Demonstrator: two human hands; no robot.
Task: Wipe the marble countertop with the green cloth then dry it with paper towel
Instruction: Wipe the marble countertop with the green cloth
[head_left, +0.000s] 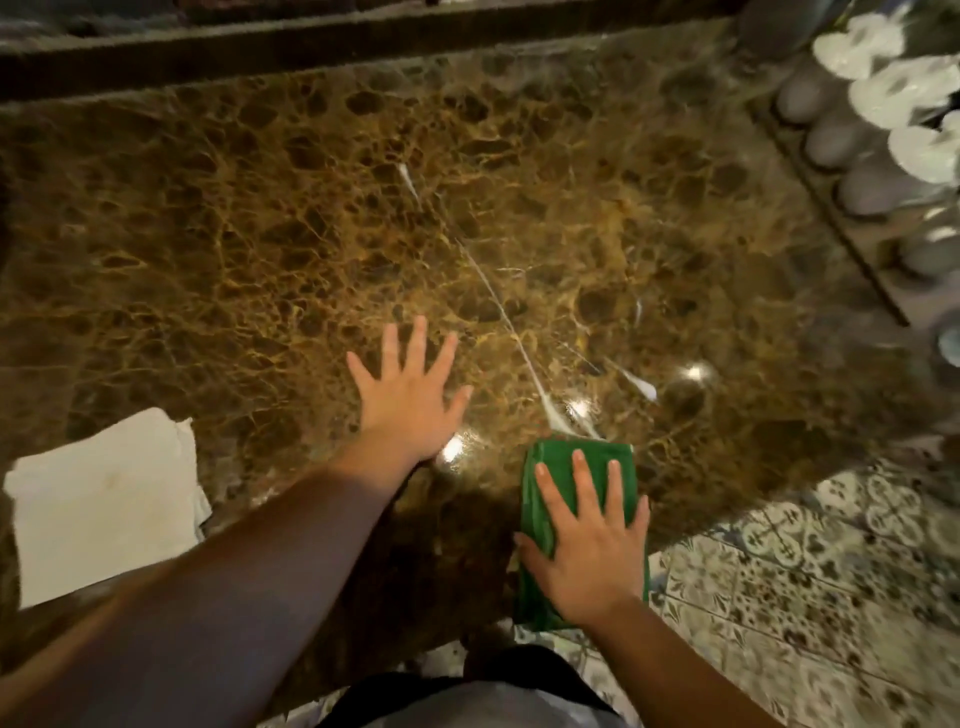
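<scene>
Brown marble countertop (322, 218) fills most of the view, veined gold, glossy with a few bright light spots near its front edge. Patterned tile floor (810, 587) shows below it at lower right. Along the right edge sits a tray (831, 218) of pale rounded items with white pieces above them (too blurred to identify).

Paper towel (104, 509), white, folded, lies flat on the marble at lower left, well apart from both hands.

Green cloth (566, 478), folded into a rectangle, sits at the front edge of the countertop, its near end hanging past the edge over the floor.

Left hand (410, 395) is flat on the bare marble, fingers spread, palm down, gripping nothing. It is between the paper towel and the cloth, touching neither.

Right hand (587, 540) lies palm down on top of the green cloth, fingers extended and pressed flat, thumb at the cloth's left edge; not curled around it, just pressing it to the surface.

Thin white streak (498, 306) runs diagonally across the marble toward the cloth's far edge.
</scene>
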